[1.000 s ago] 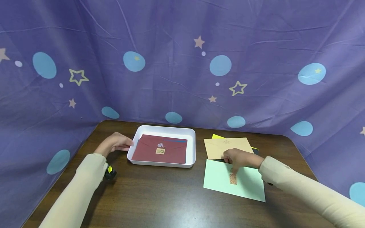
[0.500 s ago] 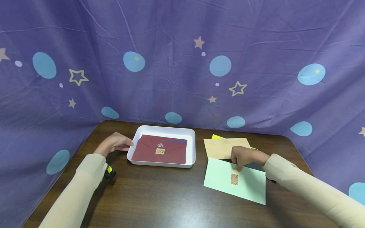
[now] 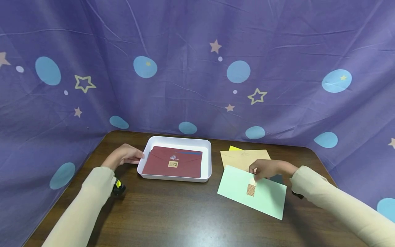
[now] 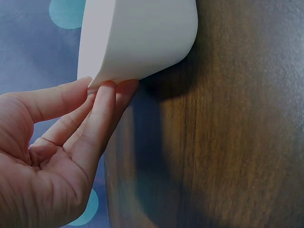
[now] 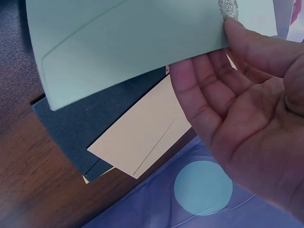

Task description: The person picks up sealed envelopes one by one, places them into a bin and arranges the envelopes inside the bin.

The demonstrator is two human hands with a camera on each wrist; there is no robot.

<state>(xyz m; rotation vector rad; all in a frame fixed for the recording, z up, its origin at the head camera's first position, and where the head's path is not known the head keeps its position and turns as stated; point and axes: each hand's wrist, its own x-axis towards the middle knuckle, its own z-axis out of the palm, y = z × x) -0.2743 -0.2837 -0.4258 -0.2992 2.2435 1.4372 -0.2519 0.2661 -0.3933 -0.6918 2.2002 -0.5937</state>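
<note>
My right hand (image 3: pixel 265 168) pinches the far edge of a mint-green envelope (image 3: pixel 234 187), thumb on its upper face and fingers beneath. A small patterned sticker (image 3: pixel 251 189) marks its front. In the right wrist view the envelope (image 5: pixel 118 52) is raised at an angle above a cream envelope (image 5: pixel 142 128) and a dark envelope (image 5: pixel 90 133). At the left, my left hand (image 3: pixel 126 154) holds the side rim of a white tray (image 3: pixel 176 141); the left wrist view shows thumb and fingers pinching the tray's edge (image 4: pixel 147 38). A maroon envelope (image 3: pixel 166 168) lies in the tray, with a blue edge showing beneath.
Behind the right hand, a yellow piece (image 3: pixel 235 148) sticks out under the cream envelope. The brown wooden table (image 3: pixel 172 212) carries everything, and a purple patterned curtain (image 3: pixel 185 85) hangs along its back edge.
My right hand has taken hold of the mint-green envelope's far edge and lifted it, tilting it and shifting it slightly left. The left hand and the tray stay in place.
</note>
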